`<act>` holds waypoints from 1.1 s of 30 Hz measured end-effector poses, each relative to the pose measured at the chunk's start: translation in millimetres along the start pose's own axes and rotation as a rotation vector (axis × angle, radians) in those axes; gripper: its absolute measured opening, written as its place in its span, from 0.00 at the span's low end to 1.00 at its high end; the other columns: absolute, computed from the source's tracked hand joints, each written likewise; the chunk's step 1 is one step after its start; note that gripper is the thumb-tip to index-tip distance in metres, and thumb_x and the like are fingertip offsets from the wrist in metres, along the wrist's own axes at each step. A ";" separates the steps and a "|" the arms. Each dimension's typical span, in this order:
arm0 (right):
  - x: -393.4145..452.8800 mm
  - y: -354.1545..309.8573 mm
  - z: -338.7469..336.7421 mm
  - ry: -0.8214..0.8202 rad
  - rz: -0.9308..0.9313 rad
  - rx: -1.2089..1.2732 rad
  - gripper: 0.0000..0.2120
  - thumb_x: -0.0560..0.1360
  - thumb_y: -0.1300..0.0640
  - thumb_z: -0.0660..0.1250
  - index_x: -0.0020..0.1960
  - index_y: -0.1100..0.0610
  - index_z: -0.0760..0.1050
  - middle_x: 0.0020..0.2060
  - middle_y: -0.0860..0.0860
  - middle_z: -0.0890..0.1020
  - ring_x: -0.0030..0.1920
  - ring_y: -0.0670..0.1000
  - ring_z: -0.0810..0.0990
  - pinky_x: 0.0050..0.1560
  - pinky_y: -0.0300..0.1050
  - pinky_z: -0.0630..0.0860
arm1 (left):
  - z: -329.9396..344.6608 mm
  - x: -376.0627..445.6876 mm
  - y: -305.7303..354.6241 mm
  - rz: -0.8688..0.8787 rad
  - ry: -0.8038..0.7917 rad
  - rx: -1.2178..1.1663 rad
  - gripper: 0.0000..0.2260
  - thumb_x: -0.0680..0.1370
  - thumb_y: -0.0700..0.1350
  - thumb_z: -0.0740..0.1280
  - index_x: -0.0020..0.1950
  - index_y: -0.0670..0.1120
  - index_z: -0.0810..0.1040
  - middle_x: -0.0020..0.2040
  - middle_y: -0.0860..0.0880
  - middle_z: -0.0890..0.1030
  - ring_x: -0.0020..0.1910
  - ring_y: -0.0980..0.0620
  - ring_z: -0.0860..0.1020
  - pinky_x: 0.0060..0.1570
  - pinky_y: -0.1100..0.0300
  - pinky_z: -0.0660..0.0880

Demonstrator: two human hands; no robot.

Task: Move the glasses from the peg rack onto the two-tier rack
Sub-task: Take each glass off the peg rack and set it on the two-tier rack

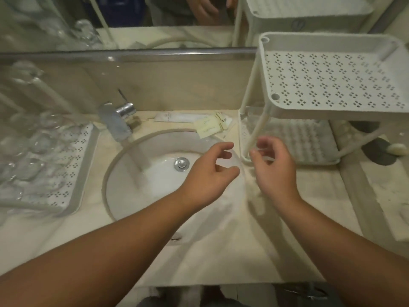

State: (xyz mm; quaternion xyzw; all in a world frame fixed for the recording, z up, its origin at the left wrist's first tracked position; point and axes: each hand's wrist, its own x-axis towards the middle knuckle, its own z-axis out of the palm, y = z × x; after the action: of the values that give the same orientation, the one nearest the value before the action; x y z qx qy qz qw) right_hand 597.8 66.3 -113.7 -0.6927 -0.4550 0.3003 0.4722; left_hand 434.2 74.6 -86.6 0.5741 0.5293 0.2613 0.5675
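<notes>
A clear glass [238, 159], faint and blurred, hangs over the sink's right edge between my two hands. My left hand [208, 173] curls its fingers and thumb round one end of it. My right hand [274, 167] curls thumb and fingers round the other end, just in front of the two-tier rack's lower tier [309, 156]. The rack's white perforated upper tier [332, 85] stands bare at the right. On the left, the peg rack [81, 156] carries several clear glasses [33, 147], blurred.
A white sink [155, 178] with a chrome tap [119, 120] fills the middle of the counter. Small sachets and a tube [210, 125] lie behind the sink. A mirror runs along the back wall. A dark patch with a pale object [396, 149] lies at far right.
</notes>
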 end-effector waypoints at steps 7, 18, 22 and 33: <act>-48.3 -57.5 61.7 -0.162 -0.108 0.052 0.11 0.75 0.57 0.69 0.54 0.43 0.75 0.51 0.37 0.79 0.50 0.41 0.79 0.45 0.30 0.72 | -82.5 -65.7 2.0 0.094 0.122 0.052 0.24 0.72 0.53 0.65 0.69 0.60 0.72 0.61 0.61 0.76 0.46 0.60 0.80 0.48 0.65 0.77; -101.0 -148.8 179.6 -0.411 -0.244 0.186 0.15 0.77 0.58 0.68 0.62 0.47 0.74 0.57 0.24 0.74 0.54 0.39 0.80 0.45 0.33 0.76 | -204.2 -165.3 -18.9 0.200 0.352 0.066 0.24 0.73 0.53 0.66 0.68 0.67 0.68 0.64 0.72 0.68 0.48 0.62 0.82 0.43 0.72 0.72; -121.2 -174.1 220.2 -0.484 -0.286 0.206 0.12 0.77 0.59 0.69 0.58 0.48 0.75 0.61 0.28 0.73 0.51 0.39 0.81 0.44 0.29 0.74 | -238.7 -194.1 -32.3 0.221 0.464 0.072 0.26 0.72 0.54 0.66 0.68 0.71 0.66 0.64 0.73 0.67 0.46 0.61 0.83 0.44 0.63 0.77; -152.4 -234.7 311.5 -0.645 -0.445 0.134 0.15 0.77 0.56 0.69 0.63 0.46 0.76 0.73 0.39 0.64 0.51 0.36 0.81 0.45 0.29 0.75 | -323.8 -245.6 -64.9 0.247 0.836 0.113 0.33 0.71 0.56 0.65 0.73 0.73 0.58 0.69 0.68 0.68 0.38 0.57 0.83 0.39 0.65 0.74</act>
State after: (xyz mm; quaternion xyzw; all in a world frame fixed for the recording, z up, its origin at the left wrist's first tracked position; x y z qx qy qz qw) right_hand 191.2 78.5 -14.5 -0.4150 -0.6983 0.4217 0.4029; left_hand 47.8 -39.3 -2.0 0.5083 0.6541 0.5077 0.2369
